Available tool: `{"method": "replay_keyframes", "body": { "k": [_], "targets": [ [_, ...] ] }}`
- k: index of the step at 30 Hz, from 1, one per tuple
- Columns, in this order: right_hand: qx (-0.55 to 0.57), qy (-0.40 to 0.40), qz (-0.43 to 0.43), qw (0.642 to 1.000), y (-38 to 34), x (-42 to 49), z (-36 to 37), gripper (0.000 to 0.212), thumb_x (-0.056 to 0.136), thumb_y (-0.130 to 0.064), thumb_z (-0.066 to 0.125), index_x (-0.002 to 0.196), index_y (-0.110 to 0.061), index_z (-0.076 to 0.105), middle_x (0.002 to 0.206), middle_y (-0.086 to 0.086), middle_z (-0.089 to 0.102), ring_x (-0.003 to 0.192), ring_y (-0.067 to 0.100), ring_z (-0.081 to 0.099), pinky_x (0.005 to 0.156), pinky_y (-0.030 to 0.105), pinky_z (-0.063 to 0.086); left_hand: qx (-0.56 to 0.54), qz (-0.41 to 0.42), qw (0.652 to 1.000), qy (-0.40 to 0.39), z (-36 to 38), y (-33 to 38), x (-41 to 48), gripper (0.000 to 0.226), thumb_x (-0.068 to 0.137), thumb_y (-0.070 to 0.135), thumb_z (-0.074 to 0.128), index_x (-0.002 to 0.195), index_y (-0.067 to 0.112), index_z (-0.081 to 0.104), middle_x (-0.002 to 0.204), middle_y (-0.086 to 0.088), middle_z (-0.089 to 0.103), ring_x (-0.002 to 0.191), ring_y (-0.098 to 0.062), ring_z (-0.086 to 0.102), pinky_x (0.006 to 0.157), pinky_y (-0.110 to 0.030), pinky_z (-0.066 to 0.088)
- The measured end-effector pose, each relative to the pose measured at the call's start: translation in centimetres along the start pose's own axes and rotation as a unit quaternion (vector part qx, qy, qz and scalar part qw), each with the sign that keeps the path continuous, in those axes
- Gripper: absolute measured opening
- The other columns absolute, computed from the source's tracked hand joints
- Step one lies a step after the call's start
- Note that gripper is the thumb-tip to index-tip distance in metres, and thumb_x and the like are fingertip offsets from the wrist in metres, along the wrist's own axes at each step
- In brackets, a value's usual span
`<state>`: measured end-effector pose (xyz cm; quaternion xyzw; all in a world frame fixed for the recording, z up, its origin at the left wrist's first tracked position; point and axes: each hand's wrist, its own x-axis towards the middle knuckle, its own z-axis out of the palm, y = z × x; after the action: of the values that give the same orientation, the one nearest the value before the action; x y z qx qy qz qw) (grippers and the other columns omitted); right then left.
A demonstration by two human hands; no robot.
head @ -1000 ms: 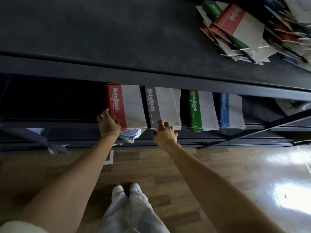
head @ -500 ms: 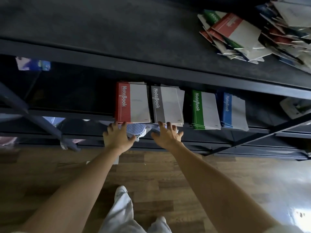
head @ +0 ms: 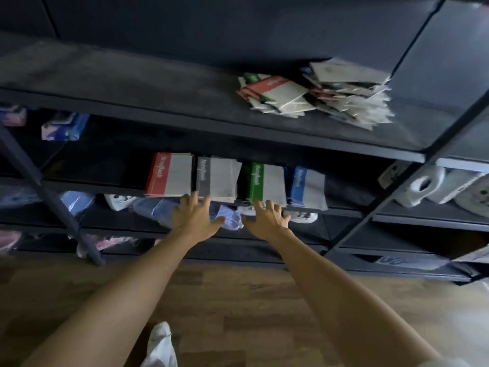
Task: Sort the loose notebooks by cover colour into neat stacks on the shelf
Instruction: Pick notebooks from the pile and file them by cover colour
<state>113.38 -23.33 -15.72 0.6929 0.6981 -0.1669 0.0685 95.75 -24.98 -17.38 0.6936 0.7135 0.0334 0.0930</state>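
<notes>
Down from the head camera, four sorted stacks of notebooks sit side by side on the middle shelf [head: 79, 184] of a dark rack: a red stack [head: 169, 174] furthest left, then a grey stack [head: 217, 178], a green stack [head: 264, 182] and a blue stack [head: 307, 185], each just beside the next, with their front ends sticking out a little over the shelf's edge. Both arms reach forward. The left hand [head: 194, 217] is spread flat with straight fingers, holding nothing, its fingertips at the front of the grey stack near the gap to the red one. The right hand [head: 267, 221] is likewise splayed and holds nothing, its fingertips at the front of the green stack. The picture is blurred, so the fingertips seem to touch the stack ends, though that cannot be told for sure. On the upper shelf [head: 132, 83], well apart to the right, lies a loose pile of notebooks [head: 312, 94] with mixed covers, fanned at all angles. Under the stacks, wrapped packets [head: 158, 207] lie on a lower level. White paper rolls [head: 420, 185] lie in the next bay on the right. Below is a wooden floor [head: 238, 300]
</notes>
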Motion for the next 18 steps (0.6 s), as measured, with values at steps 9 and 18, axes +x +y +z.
{"method": "replay_keyframes", "body": {
  "k": [9, 18],
  "targets": [
    [0.05, 0.146, -0.028, 0.988, 3.7, -1.6, -11.8, 0.062, 0.092, -0.054, 0.043, 0.144, -0.023, 0.028, 0.145, 0.011, 0.032, 0.134, 0.034, 0.027, 0.107, 0.057, 0.023, -0.015, 0.033, 0.993, 0.108, -9.9, 7.7, 1.1, 0.067, 0.089, 0.058, 0.043, 0.142, 0.019, 0.031, 0.15, -0.008, 0.023, 0.135, -0.032, 0.024, 0.104, -0.044, 0.029],
    [0.078, 0.182, -0.035, 0.98, 3.1, 2.9, -17.3, 0.06, 0.092, -0.053, 0.043, 0.142, -0.022, 0.032, 0.144, 0.012, 0.034, 0.135, 0.035, 0.026, 0.106, 0.056, 0.025, 0.009, 0.045, 0.988, 0.146, -14.2, 8.4, 6.8, 0.069, 0.088, 0.06, 0.043, 0.143, 0.021, 0.029, 0.151, -0.006, 0.024, 0.136, -0.03, 0.025, 0.105, -0.044, 0.029]
  ]
}}
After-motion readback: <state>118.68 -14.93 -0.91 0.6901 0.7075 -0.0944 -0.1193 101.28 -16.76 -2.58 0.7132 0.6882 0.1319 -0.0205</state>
